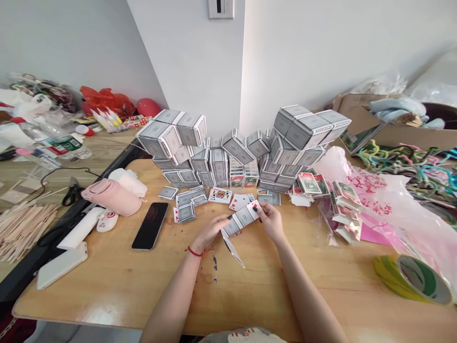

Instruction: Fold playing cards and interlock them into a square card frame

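Jointly, left hand (213, 230), right hand (270, 220), two grips pinched on patterned cards (243, 219), one tape roll (390, 276)

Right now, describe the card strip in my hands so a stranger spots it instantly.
Find the wooden table, then the stacked card blocks along its far side. In front of them, between the left hand and the right hand, is the card strip. Unlike the cards lying nearby, it is in both hands, with a flap jutting from its left end.
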`<state>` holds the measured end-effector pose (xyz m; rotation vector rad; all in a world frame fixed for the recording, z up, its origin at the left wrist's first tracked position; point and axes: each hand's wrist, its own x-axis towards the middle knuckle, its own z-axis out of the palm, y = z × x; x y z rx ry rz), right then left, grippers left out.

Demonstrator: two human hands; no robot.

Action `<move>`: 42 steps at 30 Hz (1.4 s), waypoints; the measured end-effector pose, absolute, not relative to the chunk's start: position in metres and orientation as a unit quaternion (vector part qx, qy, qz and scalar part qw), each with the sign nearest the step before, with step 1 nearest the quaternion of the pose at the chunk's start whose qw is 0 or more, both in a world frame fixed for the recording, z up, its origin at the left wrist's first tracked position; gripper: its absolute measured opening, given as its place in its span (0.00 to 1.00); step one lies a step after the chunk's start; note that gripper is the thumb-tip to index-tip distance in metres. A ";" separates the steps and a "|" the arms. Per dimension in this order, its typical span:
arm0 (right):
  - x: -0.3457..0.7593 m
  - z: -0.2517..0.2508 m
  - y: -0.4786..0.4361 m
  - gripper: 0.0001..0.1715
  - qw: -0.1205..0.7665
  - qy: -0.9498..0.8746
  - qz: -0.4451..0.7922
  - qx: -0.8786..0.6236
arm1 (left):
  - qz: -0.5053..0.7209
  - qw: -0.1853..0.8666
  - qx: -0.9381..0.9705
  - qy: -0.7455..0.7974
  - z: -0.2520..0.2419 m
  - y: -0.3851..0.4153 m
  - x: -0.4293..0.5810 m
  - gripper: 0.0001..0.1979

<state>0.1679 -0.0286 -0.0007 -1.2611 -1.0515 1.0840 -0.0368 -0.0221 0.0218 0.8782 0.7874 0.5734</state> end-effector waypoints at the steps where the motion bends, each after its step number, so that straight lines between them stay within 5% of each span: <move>1: 0.168 -0.001 -0.028 0.18 0.554 -0.441 0.457 -0.539 | 0.254 0.798 0.413 0.357 0.024 -0.022 -0.035 0.18; 30: 0.156 -0.002 -0.021 0.12 0.411 -0.588 0.334 -0.611 | 0.204 0.806 0.439 0.341 0.009 -0.017 -0.017 0.23; 42: 0.142 0.006 -0.042 0.18 0.416 -0.610 0.366 -0.566 | 0.297 0.756 0.409 0.415 0.004 -0.030 -0.004 0.13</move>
